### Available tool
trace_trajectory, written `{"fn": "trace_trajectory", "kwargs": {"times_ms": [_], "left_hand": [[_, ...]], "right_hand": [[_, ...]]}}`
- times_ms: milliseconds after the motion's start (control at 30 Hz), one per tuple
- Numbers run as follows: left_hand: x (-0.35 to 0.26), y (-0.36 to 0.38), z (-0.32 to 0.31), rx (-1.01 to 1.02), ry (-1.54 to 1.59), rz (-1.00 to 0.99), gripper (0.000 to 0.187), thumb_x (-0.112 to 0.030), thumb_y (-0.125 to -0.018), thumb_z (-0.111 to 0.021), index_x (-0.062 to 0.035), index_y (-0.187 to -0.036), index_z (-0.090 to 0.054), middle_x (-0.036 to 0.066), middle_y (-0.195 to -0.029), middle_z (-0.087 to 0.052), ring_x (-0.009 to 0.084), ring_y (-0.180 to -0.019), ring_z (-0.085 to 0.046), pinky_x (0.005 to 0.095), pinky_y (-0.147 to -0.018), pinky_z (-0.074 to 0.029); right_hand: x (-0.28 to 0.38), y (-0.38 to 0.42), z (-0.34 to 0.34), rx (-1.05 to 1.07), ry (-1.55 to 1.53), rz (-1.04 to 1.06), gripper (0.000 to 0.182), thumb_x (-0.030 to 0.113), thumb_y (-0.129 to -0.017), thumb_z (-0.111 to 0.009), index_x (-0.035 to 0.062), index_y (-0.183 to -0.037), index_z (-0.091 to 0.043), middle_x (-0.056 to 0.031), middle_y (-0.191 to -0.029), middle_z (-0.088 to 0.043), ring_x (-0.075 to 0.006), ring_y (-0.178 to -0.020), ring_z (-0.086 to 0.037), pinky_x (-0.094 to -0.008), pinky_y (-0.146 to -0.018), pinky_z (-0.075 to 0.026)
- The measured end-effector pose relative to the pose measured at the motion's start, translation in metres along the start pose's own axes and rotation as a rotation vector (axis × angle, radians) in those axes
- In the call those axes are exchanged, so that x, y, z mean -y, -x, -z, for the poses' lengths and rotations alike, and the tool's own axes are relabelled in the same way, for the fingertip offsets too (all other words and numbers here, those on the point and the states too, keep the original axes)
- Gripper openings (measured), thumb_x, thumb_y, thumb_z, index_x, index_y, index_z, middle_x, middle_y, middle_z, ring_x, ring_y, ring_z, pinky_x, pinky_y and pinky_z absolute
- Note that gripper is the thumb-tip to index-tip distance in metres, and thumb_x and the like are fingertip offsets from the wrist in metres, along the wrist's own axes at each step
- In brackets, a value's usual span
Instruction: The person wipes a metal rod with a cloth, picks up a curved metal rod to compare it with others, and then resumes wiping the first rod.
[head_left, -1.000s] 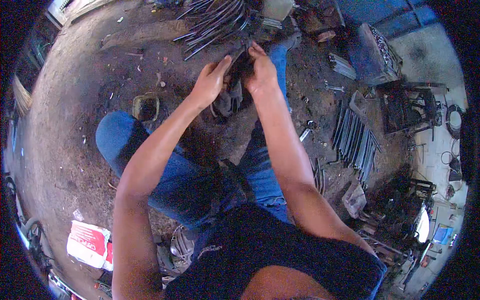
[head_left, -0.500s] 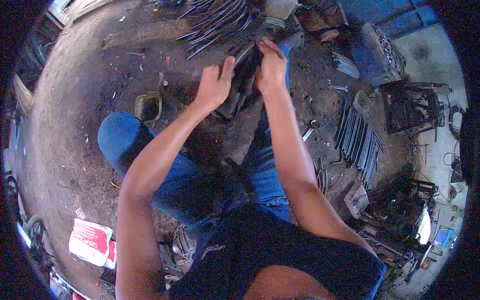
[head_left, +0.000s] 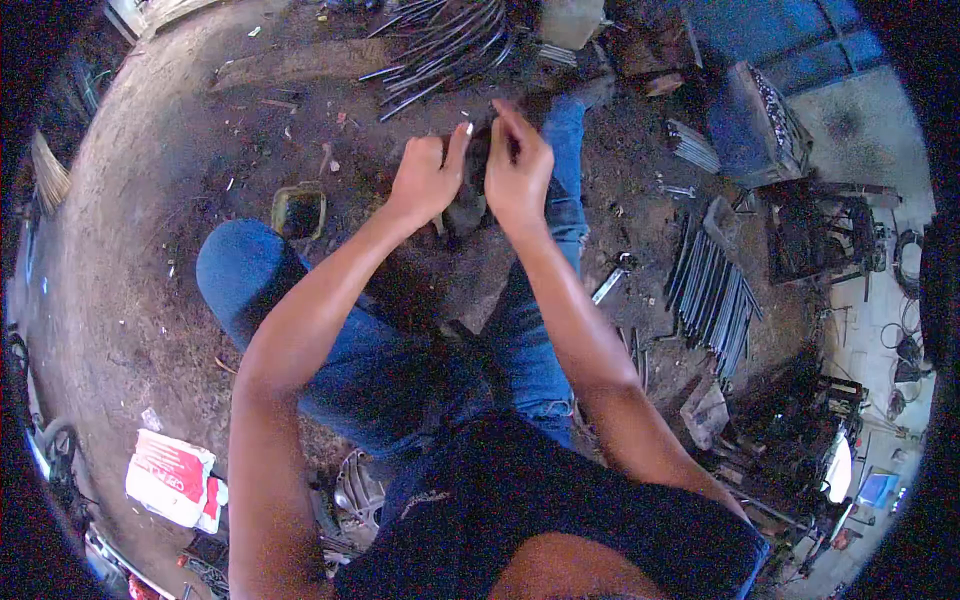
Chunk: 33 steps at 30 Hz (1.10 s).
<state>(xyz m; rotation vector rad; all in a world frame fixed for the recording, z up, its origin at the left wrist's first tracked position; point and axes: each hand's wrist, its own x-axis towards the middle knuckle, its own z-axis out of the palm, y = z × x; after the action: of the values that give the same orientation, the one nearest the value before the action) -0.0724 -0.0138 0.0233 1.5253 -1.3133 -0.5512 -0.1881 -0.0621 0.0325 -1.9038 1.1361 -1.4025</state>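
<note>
My left hand (head_left: 425,178) is closed in a fist, its thumb pointing up and a small bright spot at the thumb tip. Close beside it on the right, my right hand (head_left: 520,170) has its fingers curled, with the index finger reaching up and forward. Whatever the two hands hold is too dark and blurred to name. Below and between them stands a dark, block-like object (head_left: 462,215) on the ground, partly covered by the hands. My bent knees (head_left: 240,262) frame it on both sides.
Long bent metal rods (head_left: 445,55) lie ahead. At right are a row of dark rods (head_left: 715,290), a wrench (head_left: 612,280), short rods (head_left: 692,146) and a metal-framed stand (head_left: 825,235). A square container (head_left: 322,210) sits left, a red-white bag (head_left: 175,480) lower left.
My right hand has come back and to the left, nearer my left hand. The thin strip seen between the hands before no longer shows clearly. My left hand has barely moved.
</note>
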Motion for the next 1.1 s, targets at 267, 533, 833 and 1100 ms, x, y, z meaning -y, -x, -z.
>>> {"fn": "trace_trajectory", "kwargs": {"times_ms": [267,533,833,1100], "left_hand": [[0.002,-0.002,-0.003,-0.038,-0.060,-0.029,0.049,-0.029,-0.093,-0.050,0.0101,-0.064,-0.057,0.030,-0.060,-0.052,0.0430,-0.056,-0.057,0.0467,-0.049,-0.040],[0.010,-0.004,-0.008,-0.005,-0.241,-0.005,0.057,-0.036,-0.093,-0.047,0.0103,-0.060,-0.056,0.029,-0.059,-0.052,0.0440,-0.057,-0.057,0.0478,-0.054,-0.044],[0.009,-0.001,-0.007,-0.032,-0.176,-0.031,0.059,-0.038,-0.093,-0.047,0.0102,-0.059,-0.057,0.032,-0.062,-0.053,0.0453,-0.060,-0.057,0.0494,-0.058,-0.046],[0.007,0.001,-0.013,-0.130,-0.077,-0.143,0.053,-0.034,-0.093,-0.048,0.0105,-0.065,-0.058,0.031,-0.063,-0.053,0.0458,-0.062,-0.057,0.0496,-0.058,-0.044]], "right_hand": [[0.000,-0.013,0.012,0.050,0.265,0.154,0.023,0.000,-0.084,-0.053,-0.0002,-0.104,-0.063,-0.0243,-0.089,-0.064,-0.0364,-0.088,-0.064,-0.0384,-0.076,-0.049],[0.002,-0.017,0.024,0.201,0.389,0.063,0.021,0.003,-0.084,-0.050,-0.0007,-0.100,-0.063,-0.0235,-0.097,-0.063,-0.0410,-0.092,-0.060,-0.0427,-0.081,-0.048],[0.011,0.008,0.026,0.129,0.371,0.146,0.025,0.002,-0.083,-0.051,-0.0014,-0.104,-0.063,-0.0266,-0.096,-0.062,-0.0403,-0.091,-0.061,-0.0435,-0.079,-0.049],[0.018,0.013,0.015,0.176,0.256,0.123,0.036,-0.004,-0.077,-0.050,-0.0015,-0.111,-0.061,-0.0257,-0.096,-0.063,-0.0386,-0.094,-0.061,-0.0391,-0.081,-0.049]]}}
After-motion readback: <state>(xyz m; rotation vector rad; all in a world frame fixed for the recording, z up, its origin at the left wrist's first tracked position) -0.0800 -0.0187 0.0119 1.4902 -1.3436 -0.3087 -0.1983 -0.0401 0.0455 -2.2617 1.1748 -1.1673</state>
